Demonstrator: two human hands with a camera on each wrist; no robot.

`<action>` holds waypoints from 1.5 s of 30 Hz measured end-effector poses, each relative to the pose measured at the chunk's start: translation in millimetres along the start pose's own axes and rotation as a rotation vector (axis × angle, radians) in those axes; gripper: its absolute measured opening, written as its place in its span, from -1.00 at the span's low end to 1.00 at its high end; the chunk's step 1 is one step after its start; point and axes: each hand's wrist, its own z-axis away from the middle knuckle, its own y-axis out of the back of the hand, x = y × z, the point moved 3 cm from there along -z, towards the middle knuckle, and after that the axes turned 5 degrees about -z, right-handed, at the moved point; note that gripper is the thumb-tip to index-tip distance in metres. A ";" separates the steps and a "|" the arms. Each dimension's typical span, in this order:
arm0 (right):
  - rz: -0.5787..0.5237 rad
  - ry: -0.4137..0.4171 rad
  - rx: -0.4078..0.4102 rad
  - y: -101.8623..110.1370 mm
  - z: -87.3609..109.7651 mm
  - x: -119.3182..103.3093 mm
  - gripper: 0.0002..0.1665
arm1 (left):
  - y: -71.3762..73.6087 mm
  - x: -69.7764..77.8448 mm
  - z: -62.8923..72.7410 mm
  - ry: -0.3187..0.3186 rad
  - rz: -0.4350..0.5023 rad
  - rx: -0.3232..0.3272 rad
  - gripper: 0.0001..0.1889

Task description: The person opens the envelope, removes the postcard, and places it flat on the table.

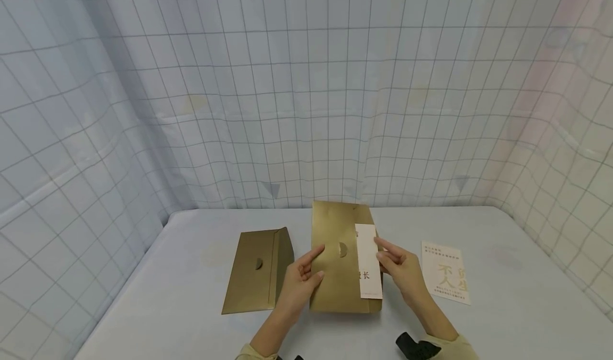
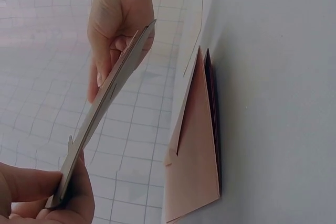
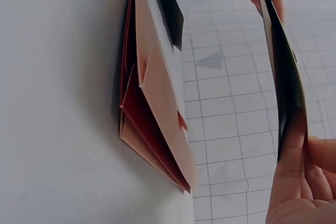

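A gold envelope (image 1: 332, 275) with a half-round tab is held up over the white table. My left hand (image 1: 300, 283) pinches its left edge, thumb on one side and fingers on the other. On the right, a white card (image 1: 369, 264) with dark characters shows as a strip, its left part hidden in the envelope. My right hand (image 1: 402, 269) pinches the card's right edge; in the right wrist view a finger (image 3: 294, 135) reaches between two layers. Seen edge-on in the left wrist view, the envelope (image 2: 100, 103) slants between both hands, the left (image 2: 47, 192) below.
A second gold envelope (image 1: 251, 280) lies on the table to the left, its flap lifted. To the right lies a printed card (image 1: 445, 272) with gold characters. A white gridded curtain (image 1: 325, 110) surrounds the back and sides of the table (image 1: 191, 253).
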 end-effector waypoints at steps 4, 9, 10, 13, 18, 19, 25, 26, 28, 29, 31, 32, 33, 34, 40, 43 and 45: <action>0.011 -0.020 0.011 1.0 1.0 0.0 -0.49 | 0.9 0.2 0.5 0.009 0.019 0.000 -0.42; 0.023 -0.032 0.020 3.1 2.8 -0.8 -0.49 | 0.7 0.9 1.2 0.015 0.037 -0.005 -0.42; 0.026 -0.031 0.021 3.6 2.5 -1.0 -0.49 | 0.9 1.0 1.0 0.014 0.035 -0.004 -0.42; 0.035 -0.022 0.024 4.7 1.3 -1.7 -0.49 | 2.2 1.4 0.4 0.001 0.027 0.002 -0.42; 0.042 -0.026 0.028 6.5 -0.8 -1.1 -0.49 | 4.4 0.8 -0.6 -0.010 0.017 0.000 -0.43; 0.044 -0.028 0.029 6.8 -1.0 -0.8 -0.49 | 4.7 0.7 -0.8 -0.012 0.017 0.000 -0.43; 0.045 -0.028 0.038 8.3 -2.4 -0.1 -0.49 | 6.9 0.0 -2.4 -0.017 0.026 0.004 -0.43; 0.044 -0.026 0.039 8.6 -2.6 0.0 -0.49 | 7.4 -0.2 -2.6 -0.017 0.024 0.005 -0.43; 0.044 -0.022 0.036 9.2 -3.0 0.1 -0.49 | 8.1 -0.3 -2.6 -0.020 0.021 0.005 -0.43; 0.045 -0.020 0.036 9.4 -3.1 0.0 -0.49 | 8.3 -0.2 -2.7 -0.021 0.019 0.005 -0.43; 0.047 -0.018 0.036 9.7 -3.2 -0.5 -0.49 | 8.8 0.0 -2.9 -0.024 0.009 0.009 -0.43; 0.048 -0.017 0.036 9.7 -3.2 -0.7 -0.49 | 9.1 0.2 -2.9 -0.025 0.004 0.012 -0.43; 0.049 -0.014 0.036 9.8 -3.1 -0.9 -0.49 | 9.2 0.4 -2.9 -0.027 0.003 0.013 -0.43; 0.049 -0.014 0.038 10.0 -3.0 -1.0 -0.49 | 9.4 0.6 -3.0 -0.027 0.000 0.016 -0.43; 0.045 0.007 0.039 11.8 -2.5 -1.1 -0.49 | 10.2 0.8 -3.0 -0.034 0.005 0.011 -0.43; 0.048 0.013 0.044 12.2 -2.5 -1.4 -0.49 | 10.7 1.1 -3.1 -0.032 0.003 0.010 -0.43; 0.048 0.009 0.051 12.5 -2.7 -1.5 -0.49 | 11.2 1.2 -3.0 -0.030 0.001 0.014 -0.43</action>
